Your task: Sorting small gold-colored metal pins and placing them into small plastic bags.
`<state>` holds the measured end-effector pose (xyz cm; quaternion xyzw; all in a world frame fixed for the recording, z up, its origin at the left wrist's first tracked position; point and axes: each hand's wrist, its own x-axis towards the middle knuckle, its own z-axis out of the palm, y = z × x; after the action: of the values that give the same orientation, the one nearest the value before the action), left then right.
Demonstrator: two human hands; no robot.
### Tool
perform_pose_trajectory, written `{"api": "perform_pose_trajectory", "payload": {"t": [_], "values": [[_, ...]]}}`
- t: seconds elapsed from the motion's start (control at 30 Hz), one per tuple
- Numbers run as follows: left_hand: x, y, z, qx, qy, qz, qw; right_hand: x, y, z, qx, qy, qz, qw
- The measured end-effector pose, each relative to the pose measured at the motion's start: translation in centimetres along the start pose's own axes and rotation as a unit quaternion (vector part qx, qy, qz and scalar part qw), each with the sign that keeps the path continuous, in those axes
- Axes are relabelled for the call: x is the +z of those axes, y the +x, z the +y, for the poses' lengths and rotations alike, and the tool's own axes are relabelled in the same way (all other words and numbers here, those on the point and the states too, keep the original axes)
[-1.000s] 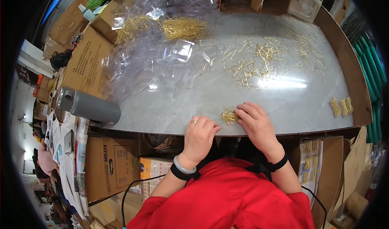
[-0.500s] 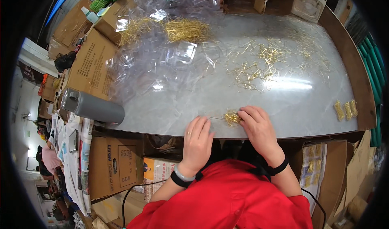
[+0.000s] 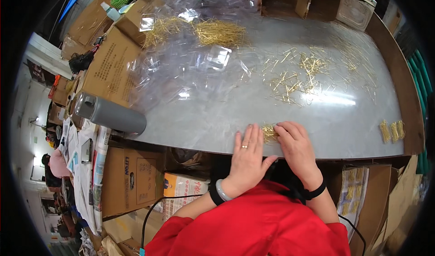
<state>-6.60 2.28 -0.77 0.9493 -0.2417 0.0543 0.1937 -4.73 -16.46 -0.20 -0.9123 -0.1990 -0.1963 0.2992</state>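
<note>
Speaker A: Where was the workpiece, and how was each hand set?

Speaker B: The small cluster of gold wires lay between the hands, near the front edge of the grey tabletop. The left hand was laid flat, fingers extended side by side, thumb spread away; its fingertips were at the cluster's left side. The right hand had its fingers bent against the right end; whether they pinched it could not be determined.

Speaker A: Which portion appeared complete?

Speaker B: Three compact gold bundles lay near the right-hand cardboard wall and were judged finished. The cluster was judged partway; any tie around it was too small to verify.

Speaker A: Which portion was left?

Speaker B: Scattered gold wires, judged ungathered, covered part of the tabletop beyond the hands; a dense gold heap lay by the clear plastic pieces, status undetermined
</note>
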Motion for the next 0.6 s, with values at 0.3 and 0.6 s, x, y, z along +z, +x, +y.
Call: {"api": "perform_pose_trajectory", "payload": {"t": [0.3,0.6], "values": [[0.4,-2.8,-0.4,0.052,-0.101,0.059,0.992,0.1,-0.3,0.0,-0.002,-0.018,0.003,1.0],[1.1,-0.8,1.1,0.059,-0.227,0.069,0.97,-0.1,-0.3,0.1,-0.011,-0.023,0.013,1.0]]}}
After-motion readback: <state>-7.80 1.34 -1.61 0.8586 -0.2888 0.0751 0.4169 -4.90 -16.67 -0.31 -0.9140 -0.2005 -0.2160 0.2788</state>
